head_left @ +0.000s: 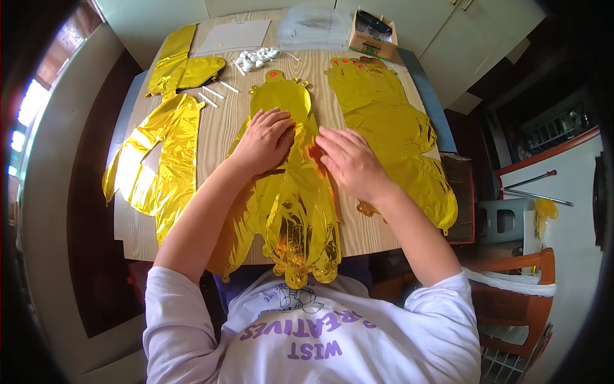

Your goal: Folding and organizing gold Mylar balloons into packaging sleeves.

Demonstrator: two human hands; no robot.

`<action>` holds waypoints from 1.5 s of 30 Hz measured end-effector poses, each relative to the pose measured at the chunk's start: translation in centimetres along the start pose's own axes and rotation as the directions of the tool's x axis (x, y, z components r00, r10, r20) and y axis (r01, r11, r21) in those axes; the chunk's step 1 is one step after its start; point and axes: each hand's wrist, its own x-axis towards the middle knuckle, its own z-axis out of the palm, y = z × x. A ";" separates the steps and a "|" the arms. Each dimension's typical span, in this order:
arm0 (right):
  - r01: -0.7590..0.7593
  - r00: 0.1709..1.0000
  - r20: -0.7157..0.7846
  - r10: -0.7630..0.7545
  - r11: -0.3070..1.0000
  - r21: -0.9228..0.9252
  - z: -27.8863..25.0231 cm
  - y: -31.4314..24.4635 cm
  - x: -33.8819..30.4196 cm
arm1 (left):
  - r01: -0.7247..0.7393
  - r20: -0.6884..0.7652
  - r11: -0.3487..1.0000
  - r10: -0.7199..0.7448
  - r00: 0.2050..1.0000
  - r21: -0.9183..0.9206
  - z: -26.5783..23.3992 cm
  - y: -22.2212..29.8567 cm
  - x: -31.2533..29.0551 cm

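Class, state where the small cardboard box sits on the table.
The cardboard box sits at the table's far right edge, beyond the right-hand gold foil balloons.

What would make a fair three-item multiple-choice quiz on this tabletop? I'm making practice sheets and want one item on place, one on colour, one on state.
1. Where does the cardboard box stand?
A. at the table's far edge
B. on the chair
C. under the person's left hand

2. What colour are the foil balloons?
A. silver
B. gold
C. blue

3. How does the middle foil balloon lie?
A. blown up round
B. rolled into a tube
C. flat and uninflated

Key: 1 A, it stands at the far edge of the table. 2 B, all shine gold. 3 C, it lies flat under the left hand and right hand.
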 end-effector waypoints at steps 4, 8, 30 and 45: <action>-0.014 0.998 0.064 0.019 0.997 -0.077 1.7 2.7 2.4 | 0.019 0.016 0.997 -0.017 1.000 -0.079 0.9 0.0 0.4; -0.006 0.992 0.126 0.020 0.994 -0.111 2.9 3.3 3.0 | -0.005 0.001 0.998 0.005 1.000 -0.060 0.7 -0.1 0.2; -0.006 0.994 0.108 0.013 0.998 -0.061 3.1 3.0 2.4 | -0.137 0.125 0.989 0.143 0.982 -0.054 2.4 -0.8 6.0; -0.005 0.924 0.380 0.029 0.998 -0.065 -3.0 -7.1 -9.9 | -0.132 0.082 0.991 0.131 0.988 0.004 3.2 -1.0 4.9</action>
